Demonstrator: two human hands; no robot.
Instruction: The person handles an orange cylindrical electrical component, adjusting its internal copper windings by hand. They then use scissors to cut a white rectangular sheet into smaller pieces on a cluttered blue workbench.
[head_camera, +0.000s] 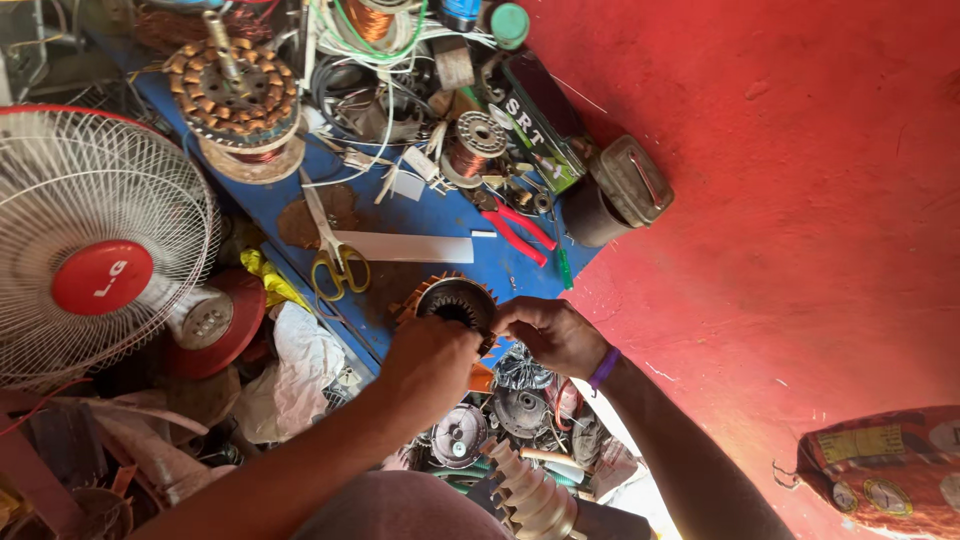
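**Two hands on a round motor part**

The left hand (428, 362) and right hand (552, 334) both grip the round motor part (455, 302) on the blue table (440, 215). Yellow scissors (333, 252) lie at 9 o'clock, red pliers (522, 233) at 1 o'clock.

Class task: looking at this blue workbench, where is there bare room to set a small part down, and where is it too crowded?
Bare blue shows between the white strip, red pliers and the stator both hands hold. More lies between the scissors and copper spool. The far end, around the large stator, is crowded.
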